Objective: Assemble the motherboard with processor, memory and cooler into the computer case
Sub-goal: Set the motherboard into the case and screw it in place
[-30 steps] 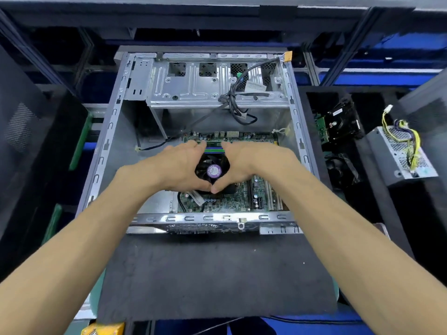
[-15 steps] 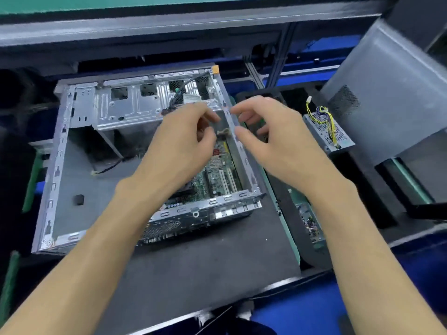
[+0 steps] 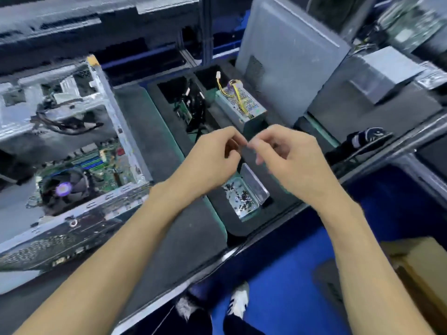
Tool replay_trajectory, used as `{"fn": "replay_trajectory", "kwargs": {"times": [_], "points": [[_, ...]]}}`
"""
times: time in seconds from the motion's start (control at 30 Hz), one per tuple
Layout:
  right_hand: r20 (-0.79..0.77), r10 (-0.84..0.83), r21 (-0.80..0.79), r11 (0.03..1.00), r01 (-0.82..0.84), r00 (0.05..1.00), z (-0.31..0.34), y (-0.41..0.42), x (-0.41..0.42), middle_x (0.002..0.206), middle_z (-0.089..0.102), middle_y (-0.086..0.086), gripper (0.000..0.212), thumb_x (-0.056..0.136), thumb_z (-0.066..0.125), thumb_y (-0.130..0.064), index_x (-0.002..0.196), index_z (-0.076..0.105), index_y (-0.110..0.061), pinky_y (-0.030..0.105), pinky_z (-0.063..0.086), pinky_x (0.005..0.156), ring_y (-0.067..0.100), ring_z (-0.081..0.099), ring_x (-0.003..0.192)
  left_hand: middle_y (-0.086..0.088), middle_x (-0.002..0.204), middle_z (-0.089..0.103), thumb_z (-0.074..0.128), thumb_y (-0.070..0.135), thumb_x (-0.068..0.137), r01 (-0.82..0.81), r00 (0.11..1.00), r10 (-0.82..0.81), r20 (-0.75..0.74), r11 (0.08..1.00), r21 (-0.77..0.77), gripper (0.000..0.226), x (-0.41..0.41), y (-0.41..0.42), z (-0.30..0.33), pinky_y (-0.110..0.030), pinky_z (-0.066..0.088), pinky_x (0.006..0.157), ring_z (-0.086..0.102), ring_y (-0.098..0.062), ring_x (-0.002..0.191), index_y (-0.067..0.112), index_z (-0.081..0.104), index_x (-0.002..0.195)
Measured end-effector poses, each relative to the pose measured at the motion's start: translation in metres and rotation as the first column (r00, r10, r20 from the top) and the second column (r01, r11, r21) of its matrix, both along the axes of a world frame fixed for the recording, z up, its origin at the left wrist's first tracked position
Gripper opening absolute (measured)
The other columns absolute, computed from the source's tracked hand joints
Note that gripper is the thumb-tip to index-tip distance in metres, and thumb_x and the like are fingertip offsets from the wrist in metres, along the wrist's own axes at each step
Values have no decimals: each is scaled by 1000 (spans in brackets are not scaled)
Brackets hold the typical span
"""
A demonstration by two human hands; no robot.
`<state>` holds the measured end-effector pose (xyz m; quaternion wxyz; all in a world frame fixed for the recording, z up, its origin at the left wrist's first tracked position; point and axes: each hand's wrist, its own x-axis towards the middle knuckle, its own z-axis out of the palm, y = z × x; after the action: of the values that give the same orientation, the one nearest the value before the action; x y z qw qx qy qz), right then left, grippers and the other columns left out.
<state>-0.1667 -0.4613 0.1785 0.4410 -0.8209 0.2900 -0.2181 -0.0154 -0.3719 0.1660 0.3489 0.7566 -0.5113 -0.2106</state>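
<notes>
The open metal computer case [image 3: 125,131] lies at the left on a dark mat. Inside it sits the green motherboard [image 3: 108,170], with the black cooler fan [image 3: 64,188] mounted on it and memory sticks [image 3: 90,163] behind the fan. My left hand [image 3: 215,158] and my right hand [image 3: 290,160] hover side by side to the right of the case, above a clear box of small screws [image 3: 244,199]. Their fingers are loosely curled, the fingertips nearly meet, and I see nothing held. The picture is blurred by motion.
A foam tray right of the case holds a black part with a green board [image 3: 191,105] and a silver power supply [image 3: 242,105] with yellow wires. A grey side panel [image 3: 285,52] leans behind it. A cardboard box [image 3: 423,269] stands at the lower right.
Both hands left the cooler in the case and moved right, out over the tray with the screw box. My view swung right, so the case now sits at the left.
</notes>
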Motion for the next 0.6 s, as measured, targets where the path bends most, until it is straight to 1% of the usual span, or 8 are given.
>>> {"fn": "replay_trajectory", "kwargs": {"times": [0.1,0.2,0.3,0.37,0.43,0.5,0.57,0.6], "points": [[-30,77,205,976,-69,997,-8,-2,-36,58,63,-1,26,100,60,-24,80,72,-16,9,37,51,4,48,45,2,89,70,52,2,86,52,999,-51,-17,998,48,27,-25,-24,-14,-17,48,76,63,-11,83,17,68,102],[-36,169,368,918,-144,985,-9,-7,-71,57,63,2,32,103,58,-26,76,71,-13,13,36,45,7,45,40,1,93,71,51,4,87,86,996,-84,-42,994,65,26,-49,-47,-24,-27,50,83,65,-14,86,17,68,102],[-111,402,582,768,-268,909,-4,-20,-107,67,70,4,31,98,59,-38,77,73,-21,20,38,41,14,54,46,3,92,71,55,7,89,117,992,-113,-48,990,85,21,-69,-69,-30,-17,48,77,65,-12,84,20,68,100],[-245,494,666,711,-226,834,-5,-32,-132,74,73,5,31,98,57,-38,78,74,-20,22,43,42,16,63,55,7,91,70,56,11,91,137,990,-132,-52,984,113,19,-79,-81,-32,-11,45,72,64,-8,83,23,68,99],[-447,408,629,776,-44,796,-15,-47,-151,75,74,4,32,101,56,-33,81,74,-15,22,48,47,15,66,62,10,91,69,56,14,92,150,988,-143,-56,980,134,18,-86,-92,-33,-5,43,67,64,-5,84,25,67,100],[-586,171,487,855,176,792,-32,-63,-163,75,74,1,27,100,58,-30,85,72,-13,23,52,53,12,67,65,11,91,69,55,13,92,159,987,-152,-58,977,142,18,-91,-102,-34,-3,42,65,63,-4,86,26,66,99],[-576,-149,314,867,386,804,-51,-78,-168,84,72,-2,15,96,63,-33,95,68,-19,29,56,63,14,68,76,9,91,69,55,12,92,175,984,-169,-50,972,154,18,-96,-113,-35,-8,45,70,64,-7,87,25,66,98],[-526,-291,236,853,466,799,-58,-83,-168,91,70,-3,16,94,65,-36,104,64,-23,30,56,69,14,68,83,8,91,70,56,11,91,184,983,-178,-49,969,162,18,-99,-117,-37,-14,48,74,65,-9,88,24,66,99]]}}
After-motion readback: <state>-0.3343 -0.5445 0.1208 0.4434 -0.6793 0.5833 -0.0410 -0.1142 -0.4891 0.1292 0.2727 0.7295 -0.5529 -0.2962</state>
